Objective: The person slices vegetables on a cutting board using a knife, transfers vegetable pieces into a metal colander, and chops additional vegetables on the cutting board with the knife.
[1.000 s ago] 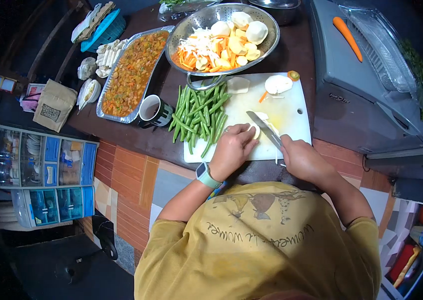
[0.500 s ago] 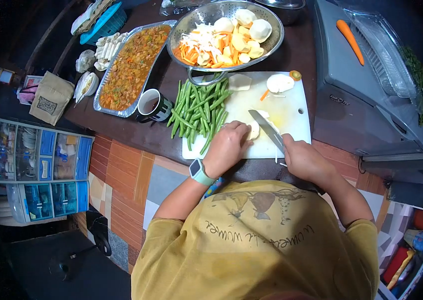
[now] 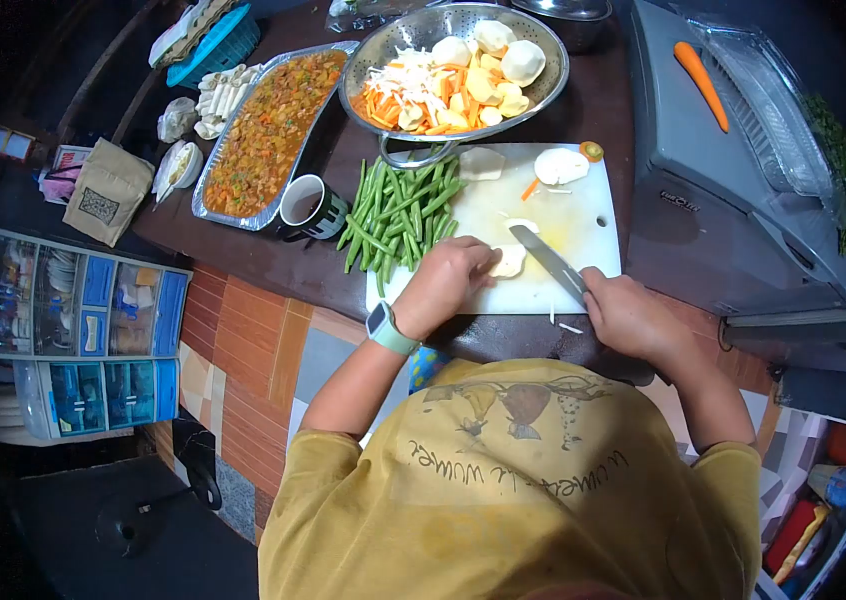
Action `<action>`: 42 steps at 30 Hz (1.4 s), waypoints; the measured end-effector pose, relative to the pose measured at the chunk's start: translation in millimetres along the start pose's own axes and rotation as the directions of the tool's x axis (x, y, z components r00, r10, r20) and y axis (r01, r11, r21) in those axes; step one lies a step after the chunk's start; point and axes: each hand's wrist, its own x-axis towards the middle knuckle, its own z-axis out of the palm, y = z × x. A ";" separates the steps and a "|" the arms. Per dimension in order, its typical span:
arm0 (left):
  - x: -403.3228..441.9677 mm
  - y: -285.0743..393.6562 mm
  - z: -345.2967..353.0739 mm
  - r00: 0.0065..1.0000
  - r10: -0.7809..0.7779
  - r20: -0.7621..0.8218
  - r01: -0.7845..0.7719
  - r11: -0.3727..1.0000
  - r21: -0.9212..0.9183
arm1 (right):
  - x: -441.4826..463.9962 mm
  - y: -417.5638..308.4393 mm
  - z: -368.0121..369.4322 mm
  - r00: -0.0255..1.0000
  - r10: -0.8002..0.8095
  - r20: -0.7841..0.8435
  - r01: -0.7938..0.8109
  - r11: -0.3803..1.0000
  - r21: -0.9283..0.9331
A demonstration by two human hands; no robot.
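On the dark table (image 3: 605,115), a white board (image 3: 583,205) is laid, and other places are given from it. Just behind the board, a colander (image 3: 383,62) is filled with cut vegetables; its handle is seen above the far edge, so the colander might be disturbed if the board is pushed back. On the left part of the board, green beans (image 3: 405,215) are heaped, some beyond its edge; these could be swept off by a careless forearm.

Near the front of the board, the left hand (image 3: 443,280) is placed beside a pale slice, with fingers bent and close together; whether the slice is pinched or only touched cannot be told. At the right front, the right hand (image 3: 633,312) is closed around the handle of a knife (image 3: 548,262), its fingers wrapped tightly.

Left of the board, a cup (image 3: 328,217) is placed by the beans; it could be tipped if the left elbow is swung out. Near the middle front of the board, the pale slice (image 3: 509,262) is laid between hand and blade. If it is wet, it may be slipped sideways under the blade, and the left fingertips could be cut.
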 end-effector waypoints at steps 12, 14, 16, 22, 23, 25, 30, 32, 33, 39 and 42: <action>-16.8 31.3 17.6 0.966 -0.209 -0.153 0.219 0.975 0.049 | -20.7 4.5 2.7 0.999 0.019 -0.031 -0.015 0.995 0.100; -17.7 28.2 22.9 0.961 -0.227 -0.156 0.233 0.972 0.024 | -22.2 2.6 -0.3 1.000 0.001 -0.001 -0.001 0.996 0.089; -14.8 22.3 26.0 0.959 -0.192 -0.208 0.169 0.978 -0.121 | -25.2 0.2 -4.3 1.000 -0.012 0.026 0.010 0.997 0.077; -8.0 16.0 25.2 0.971 -0.140 -0.194 0.095 0.970 -0.223 | -30.0 -1.1 -7.3 0.998 -0.032 0.051 0.026 0.994 0.110; -10.1 19.5 24.8 0.972 -0.138 -0.188 0.094 0.970 -0.225 | -28.6 1.8 -3.8 1.000 -0.015 -0.005 0.015 0.990 0.143; -13.9 35.6 15.6 0.956 -0.210 -0.205 0.185 0.974 -0.132 | -25.0 5.7 1.6 0.998 0.006 -0.063 0.005 0.985 0.174; -14.2 25.5 26.8 0.951 -0.278 -0.139 0.251 0.950 -0.184 | -17.5 5.6 5.7 0.998 0.021 -0.056 -0.013 0.991 0.132; -9.8 20.8 30.5 0.970 -0.116 -0.212 0.083 0.984 -0.157 | -15.0 8.3 8.0 0.997 -0.008 -0.075 0.017 0.994 0.109; -8.4 19.6 31.5 0.971 -0.113 -0.212 0.080 0.984 -0.157 | -14.7 9.6 8.3 0.995 -0.035 -0.093 0.043 0.995 0.086; -7.0 29.9 34.3 0.968 -0.152 -0.202 0.143 0.988 -0.058 | -14.8 3.8 7.3 0.995 -0.006 -0.104 0.014 0.997 0.072; -4.9 26.4 41.6 0.961 -0.076 -0.265 0.068 0.997 -0.039 | -10.0 0.9 9.0 0.999 0.000 -0.048 0.000 1.000 0.011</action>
